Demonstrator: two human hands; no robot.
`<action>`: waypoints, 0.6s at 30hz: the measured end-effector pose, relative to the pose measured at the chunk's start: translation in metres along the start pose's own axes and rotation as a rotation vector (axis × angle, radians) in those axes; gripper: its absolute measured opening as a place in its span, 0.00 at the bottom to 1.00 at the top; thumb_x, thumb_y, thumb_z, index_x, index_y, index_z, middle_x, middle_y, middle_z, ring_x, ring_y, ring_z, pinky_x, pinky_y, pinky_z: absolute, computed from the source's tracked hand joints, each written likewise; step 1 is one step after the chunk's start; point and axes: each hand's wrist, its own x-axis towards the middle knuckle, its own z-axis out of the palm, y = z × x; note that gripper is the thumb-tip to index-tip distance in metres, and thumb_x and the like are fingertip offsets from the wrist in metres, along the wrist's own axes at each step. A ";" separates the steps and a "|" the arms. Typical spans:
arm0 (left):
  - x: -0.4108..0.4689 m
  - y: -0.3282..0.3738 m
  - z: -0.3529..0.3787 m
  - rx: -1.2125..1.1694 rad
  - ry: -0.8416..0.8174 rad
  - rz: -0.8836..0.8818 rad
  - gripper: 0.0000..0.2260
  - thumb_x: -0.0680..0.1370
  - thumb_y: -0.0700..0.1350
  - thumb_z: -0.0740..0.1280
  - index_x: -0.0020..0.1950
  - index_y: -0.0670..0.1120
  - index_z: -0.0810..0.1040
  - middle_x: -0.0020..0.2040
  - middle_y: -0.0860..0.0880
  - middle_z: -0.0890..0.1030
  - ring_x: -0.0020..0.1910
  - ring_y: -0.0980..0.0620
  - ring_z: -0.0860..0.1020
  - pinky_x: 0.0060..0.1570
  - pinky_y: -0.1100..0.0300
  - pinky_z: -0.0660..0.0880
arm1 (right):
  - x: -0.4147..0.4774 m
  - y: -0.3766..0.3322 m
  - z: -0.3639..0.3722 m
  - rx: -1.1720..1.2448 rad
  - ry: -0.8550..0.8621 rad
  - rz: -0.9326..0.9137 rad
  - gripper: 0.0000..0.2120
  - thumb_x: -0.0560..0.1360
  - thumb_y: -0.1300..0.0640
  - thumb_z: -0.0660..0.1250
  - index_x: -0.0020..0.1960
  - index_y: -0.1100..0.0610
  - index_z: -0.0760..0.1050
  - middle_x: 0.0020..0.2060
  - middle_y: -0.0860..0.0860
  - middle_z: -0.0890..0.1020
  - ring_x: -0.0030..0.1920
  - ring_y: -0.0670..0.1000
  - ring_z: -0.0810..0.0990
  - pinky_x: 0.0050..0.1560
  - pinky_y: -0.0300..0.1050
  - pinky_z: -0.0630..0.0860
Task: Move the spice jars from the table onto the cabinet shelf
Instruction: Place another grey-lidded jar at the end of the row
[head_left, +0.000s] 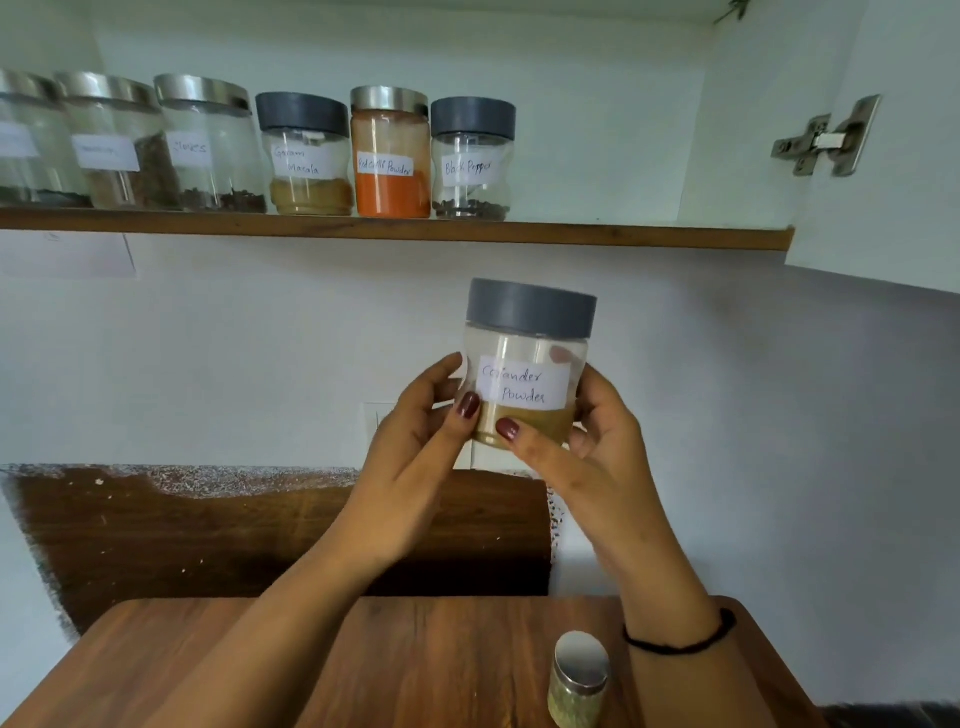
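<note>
The coriander jar (527, 364) sits between the fingers (506, 428) of both hands, upright, above the tabletop (415, 665). Above and behind the fingers runs the cabinet shelf (395, 231), carrying a row of jars (306, 156) up and left of them. Below the fingers, slightly right, one small jar (579, 678) stands on the tabletop.

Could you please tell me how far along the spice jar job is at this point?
Six jars already line the cabinet shelf, ending at the Black Pepper jar. The left hand and right hand hold the Coriander Powder jar below it. One steel-lidded jar remains on the table.
</note>
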 end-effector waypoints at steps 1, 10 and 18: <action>0.006 0.004 0.002 0.014 0.001 0.027 0.26 0.78 0.55 0.60 0.76 0.49 0.66 0.66 0.58 0.77 0.63 0.62 0.78 0.60 0.66 0.76 | 0.006 -0.004 -0.003 -0.007 0.003 -0.023 0.42 0.58 0.38 0.76 0.70 0.44 0.69 0.62 0.42 0.78 0.61 0.48 0.79 0.54 0.45 0.82; 0.065 0.034 0.012 0.175 0.048 0.184 0.29 0.80 0.58 0.59 0.78 0.51 0.59 0.68 0.53 0.77 0.64 0.57 0.77 0.59 0.73 0.74 | 0.067 -0.037 -0.028 -0.051 0.038 -0.178 0.39 0.65 0.48 0.79 0.70 0.50 0.65 0.63 0.46 0.76 0.61 0.48 0.78 0.58 0.52 0.81; 0.131 0.058 0.012 0.409 0.038 0.355 0.21 0.83 0.54 0.59 0.74 0.45 0.67 0.69 0.51 0.76 0.66 0.56 0.75 0.65 0.58 0.75 | 0.129 -0.067 -0.047 -0.169 0.042 -0.285 0.37 0.69 0.48 0.78 0.72 0.50 0.64 0.65 0.47 0.75 0.61 0.49 0.78 0.57 0.48 0.82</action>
